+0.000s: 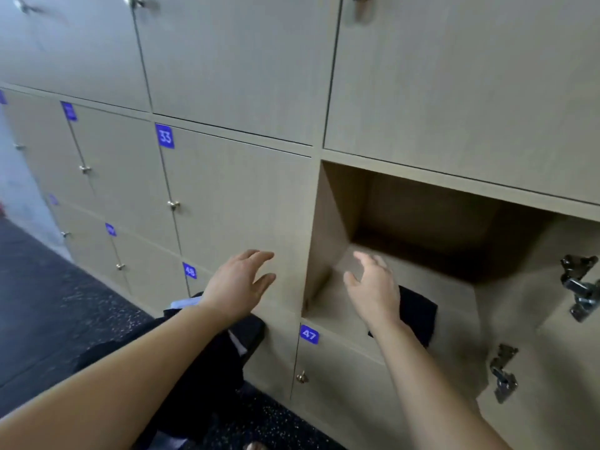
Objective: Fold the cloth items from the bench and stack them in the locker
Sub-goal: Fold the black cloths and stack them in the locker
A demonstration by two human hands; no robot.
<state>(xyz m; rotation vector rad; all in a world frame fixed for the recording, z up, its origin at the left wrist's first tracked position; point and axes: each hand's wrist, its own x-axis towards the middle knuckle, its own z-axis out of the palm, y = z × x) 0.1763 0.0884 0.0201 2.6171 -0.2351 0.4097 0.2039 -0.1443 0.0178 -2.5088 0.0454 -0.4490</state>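
An open locker [328, 235] gapes in the beige wall of lockers, right of door 33. On its floor near the front edge lies a folded black cloth [418, 315], partly hidden by my right forearm. My right hand [373, 287] hovers just inside the opening, fingers spread and holding nothing. In front of door 33 my left hand [240, 284] is held up, fingers relaxed and empty. Below my left forearm, dark cloth items [224, 355] with a pale blue piece [183, 303] lie in a heap; the bench under them is hidden.
The open locker's door [552, 352] swings out at the right, with two metal hinges [581, 287]. Closed locker 47 [341, 384] sits right below the open one. Dark speckled floor [48, 303] stretches to the left.
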